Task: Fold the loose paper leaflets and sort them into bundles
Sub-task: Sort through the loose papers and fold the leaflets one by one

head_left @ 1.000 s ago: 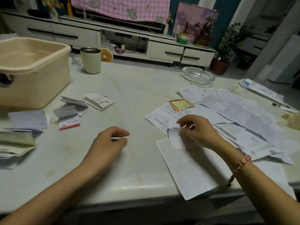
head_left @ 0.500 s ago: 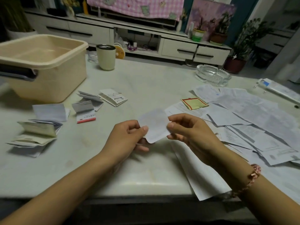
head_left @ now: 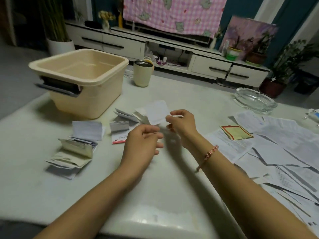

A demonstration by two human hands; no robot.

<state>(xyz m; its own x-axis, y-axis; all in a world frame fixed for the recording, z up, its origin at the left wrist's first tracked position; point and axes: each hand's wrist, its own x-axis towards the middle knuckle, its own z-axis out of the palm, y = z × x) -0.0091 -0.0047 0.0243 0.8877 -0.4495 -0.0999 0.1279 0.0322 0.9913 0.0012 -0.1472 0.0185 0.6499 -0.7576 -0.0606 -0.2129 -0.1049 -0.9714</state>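
A small white paper slip (head_left: 158,111) is up in the air over the table's middle, pinched at its right edge by my right hand (head_left: 183,125). My left hand (head_left: 141,145) hovers just below the slip with its fingers curled; blur hides whether it touches the paper. Loose unfolded leaflets (head_left: 284,144) cover the table's right side, with a yellow-and-red one (head_left: 236,132) on top at their left edge. Folded leaflets lie at the left: a thick bundle (head_left: 76,152), a white folded sheet (head_left: 88,130), a grey-and-red one (head_left: 120,131) and a few behind it (head_left: 126,114).
A beige plastic tub (head_left: 89,104) stands at the back left of the pale table (head_left: 164,187). A cream mug (head_left: 142,74) is beside it. A glass ashtray (head_left: 255,100) sits at the back right. A low TV cabinet and potted plants are beyond.
My right hand picked the slip off the loose sheets and carried it up and left. My left hand came to it, and now sits lower. The view has swung left.
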